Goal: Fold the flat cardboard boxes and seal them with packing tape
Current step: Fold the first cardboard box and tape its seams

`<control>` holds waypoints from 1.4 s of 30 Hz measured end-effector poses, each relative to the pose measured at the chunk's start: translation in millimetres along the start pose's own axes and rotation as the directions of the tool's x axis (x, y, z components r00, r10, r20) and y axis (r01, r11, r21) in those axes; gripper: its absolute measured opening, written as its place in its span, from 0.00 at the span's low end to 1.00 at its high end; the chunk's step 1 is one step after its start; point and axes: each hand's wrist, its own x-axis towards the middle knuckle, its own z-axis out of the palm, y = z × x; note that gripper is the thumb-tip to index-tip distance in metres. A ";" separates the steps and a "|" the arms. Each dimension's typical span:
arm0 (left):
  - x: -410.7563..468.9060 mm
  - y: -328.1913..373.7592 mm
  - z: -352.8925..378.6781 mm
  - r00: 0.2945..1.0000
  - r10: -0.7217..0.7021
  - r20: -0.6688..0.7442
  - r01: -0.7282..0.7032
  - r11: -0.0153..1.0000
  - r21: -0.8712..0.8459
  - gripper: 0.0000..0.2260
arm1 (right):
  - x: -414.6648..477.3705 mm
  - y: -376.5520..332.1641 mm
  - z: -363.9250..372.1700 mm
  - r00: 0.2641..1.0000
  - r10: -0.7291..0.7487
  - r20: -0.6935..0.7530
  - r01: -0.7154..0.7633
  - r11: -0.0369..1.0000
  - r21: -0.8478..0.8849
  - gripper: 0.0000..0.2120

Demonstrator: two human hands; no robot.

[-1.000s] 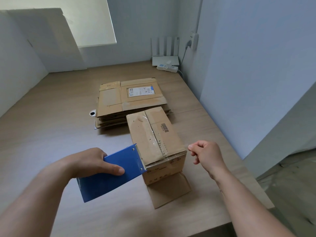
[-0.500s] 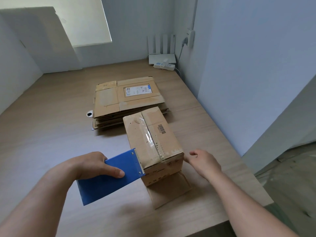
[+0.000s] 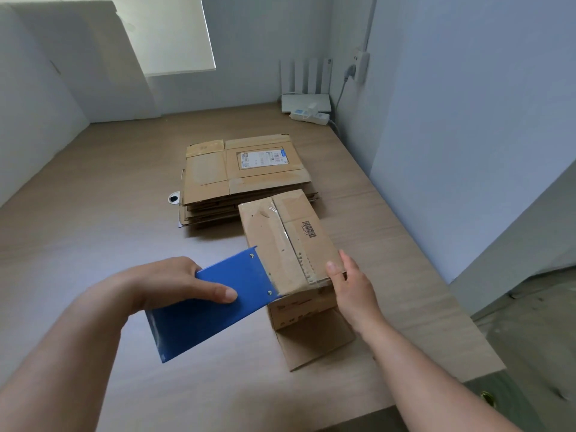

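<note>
Left hand (image 3: 168, 285): fingers and thumb curled round the blue tape dispenser (image 3: 215, 310), thumb lying on its upper face. The dispenser's far edge touched the near left corner of the folded box (image 3: 268, 244).

Right hand (image 3: 353, 291): not clenched; thumb on the box top at the near right corner, fingers fairly straight down the side. It pressed rather than pinched.

The box stood on the table (image 3: 93, 219), just in front of the stack of flat boxes (image 3: 243, 173). Its long axis ran away from the person, leaning slightly left. Clear tape (image 3: 280, 222) followed the centre seam along that axis. A bottom flap (image 3: 314, 341) lay open towards the person.

Key relation: the seam's near end lay between the two hands, right of the dispenser and left of the right thumb. Judgement: the right hand was the nearer to smooth the tape end over the near edge. Whether the tape was cut free, I could not tell.
</note>
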 end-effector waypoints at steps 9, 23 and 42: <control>-19.5 -37.4 -7.9 0.994 -0.087 0.069 0.088 0.996 -0.017 0.37 | 1.7 1.2 -0.4 1.000 -0.012 -0.024 0.013 1.000 0.026 0.24; 35.2 -23.2 51.1 0.899 -0.217 -0.379 0.370 0.840 0.398 0.18 | 2.0 2.1 -1.1 0.999 -0.032 -0.015 0.032 0.999 0.011 0.22; 60.9 -61.9 128.3 0.672 -0.112 -0.732 0.263 0.960 0.094 0.21 | 0.5 -1.3 0.2 0.964 -0.162 -0.209 0.091 0.945 -0.314 0.19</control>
